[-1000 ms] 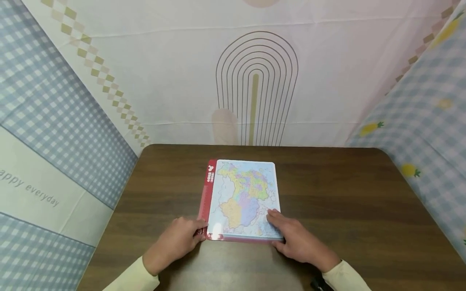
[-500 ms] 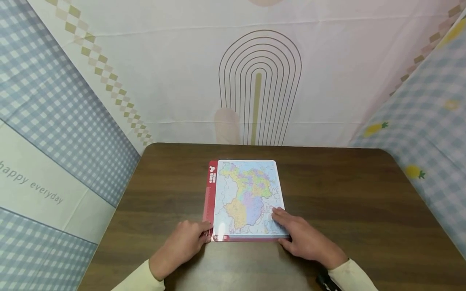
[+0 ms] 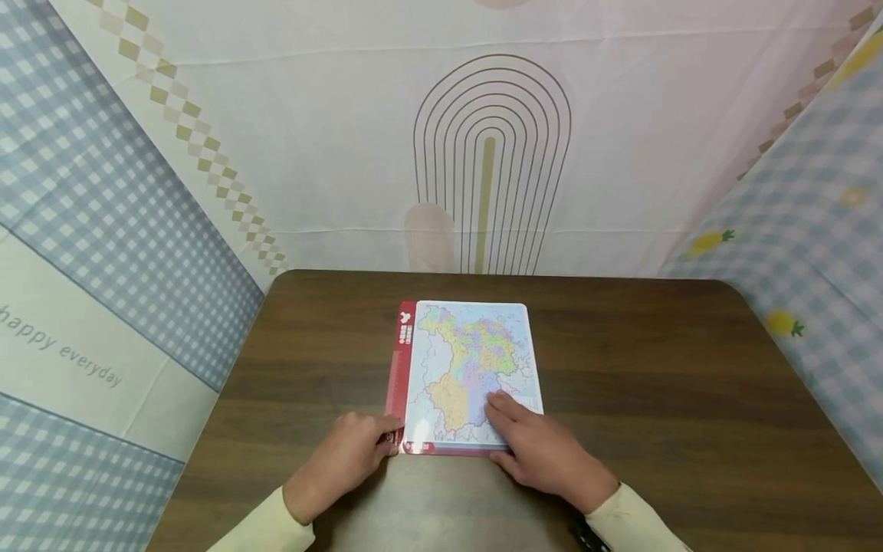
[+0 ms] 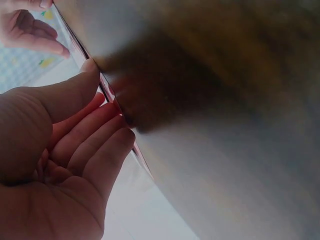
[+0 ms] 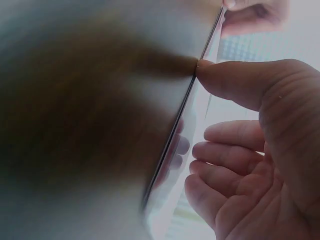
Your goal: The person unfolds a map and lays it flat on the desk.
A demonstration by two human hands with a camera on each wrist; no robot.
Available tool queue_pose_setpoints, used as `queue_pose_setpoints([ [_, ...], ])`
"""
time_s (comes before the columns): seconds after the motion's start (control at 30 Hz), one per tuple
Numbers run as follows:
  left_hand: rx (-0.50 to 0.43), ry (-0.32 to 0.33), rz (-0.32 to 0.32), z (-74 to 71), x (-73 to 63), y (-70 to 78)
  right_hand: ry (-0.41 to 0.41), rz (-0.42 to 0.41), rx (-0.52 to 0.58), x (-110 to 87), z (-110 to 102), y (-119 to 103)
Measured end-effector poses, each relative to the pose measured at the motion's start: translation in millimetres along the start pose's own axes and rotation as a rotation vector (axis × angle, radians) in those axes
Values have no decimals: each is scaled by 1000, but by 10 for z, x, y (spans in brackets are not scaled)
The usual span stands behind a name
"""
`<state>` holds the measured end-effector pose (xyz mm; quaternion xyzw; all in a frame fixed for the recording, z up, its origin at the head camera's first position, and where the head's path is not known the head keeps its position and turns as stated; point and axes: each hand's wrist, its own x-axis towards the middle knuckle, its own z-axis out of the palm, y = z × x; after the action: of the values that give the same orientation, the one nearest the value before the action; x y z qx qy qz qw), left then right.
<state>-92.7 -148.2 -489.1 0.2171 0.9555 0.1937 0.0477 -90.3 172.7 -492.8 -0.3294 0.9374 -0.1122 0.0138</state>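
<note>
A flat, glossy map board (image 3: pixel 441 345) with a red border lies on the table, its colored map turned sideways. At its near left corner my left hand (image 3: pixel 346 452) pinches the red border between thumb and fingers. In the left wrist view, the left thumb (image 4: pixel 75 90) meets the near edge while the fingers curl round the corner. My right hand (image 3: pixel 541 452) stretches over the near right part of the map and covers some of it. In the right wrist view, the right thumb (image 5: pixel 230 80) touches the board's near edge, and the fingers extend just over the shiny surface, which mirrors them.
The dark wooden table (image 3: pixel 662 368) reaches out on both sides of the board. A white cloth (image 3: pixel 331 138) with printed arches hangs behind it. Blue checked cloths hang at the left (image 3: pixel 138 192) and right (image 3: pixel 814 230).
My right hand has slid left across the map, away from its right edge. My left hand stays at the near left corner. The view shifted slightly earlier on.
</note>
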Motion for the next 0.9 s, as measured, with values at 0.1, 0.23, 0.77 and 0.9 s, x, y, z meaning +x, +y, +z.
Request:
queue_pose_setpoints([
  [0.1,-5,10,12,-7,3,-12,-14,-24,-19,118,9,-120],
  [0.23,-10,21,25,-21,4,-25,-4,-71,-48,260,52,-262],
  [0.77,4,38,60,-26,-1,-75,-22,-157,-153,642,172,-637],
  [0.9,1,38,59,-31,7,-81,-5,-168,-212,670,193,-676],
])
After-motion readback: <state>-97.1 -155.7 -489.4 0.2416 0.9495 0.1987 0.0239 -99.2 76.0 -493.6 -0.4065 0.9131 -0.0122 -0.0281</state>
